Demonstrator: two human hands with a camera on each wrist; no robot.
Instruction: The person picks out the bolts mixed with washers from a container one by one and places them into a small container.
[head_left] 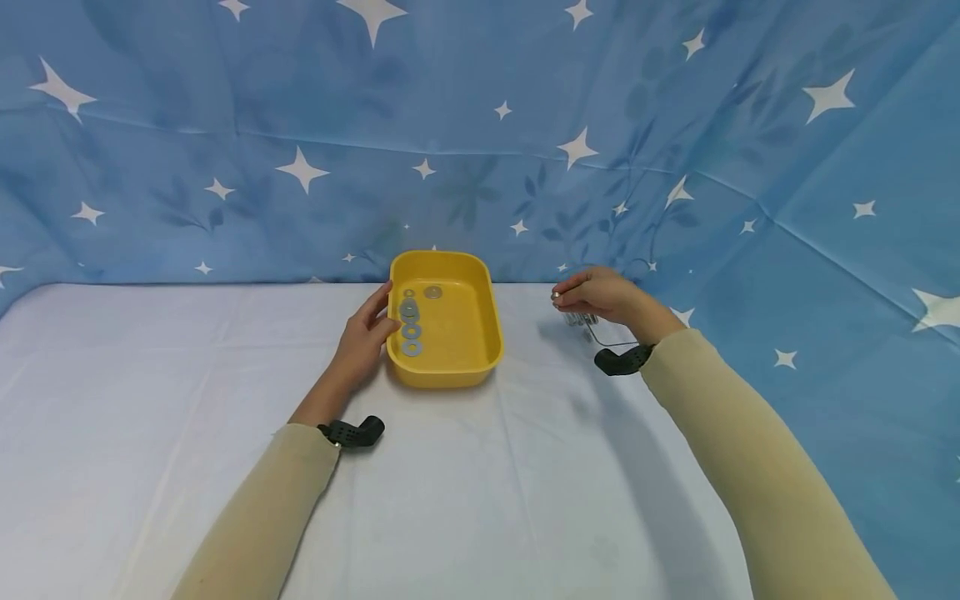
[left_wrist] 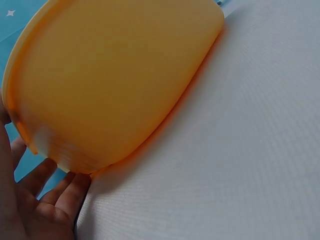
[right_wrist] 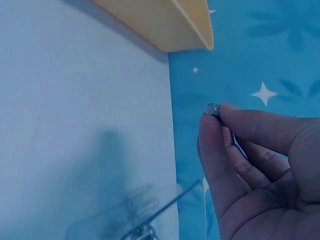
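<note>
The yellow tray (head_left: 480,333) holds a column of flat washers (head_left: 411,329) along its 9 o'clock wall. The left hand (head_left: 363,337) rests there, fingers relaxed. At 3 o'clock, the right hand (head_left: 600,293) pinches a small metal nut (right_wrist: 212,109) above a clear bag (right_wrist: 135,215).

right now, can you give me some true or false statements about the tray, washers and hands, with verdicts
1. The left hand touches the tray. True.
2. The tray is blue. False: it is yellow.
3. The right hand pinches a small metal piece at its fingertips. True.
4. The washers lie on the cloth outside the tray. False: they lie inside the tray, in a row along its left side.
5. The right hand rests in the tray. False: it is off to the tray's right, above a clear bag.
</note>
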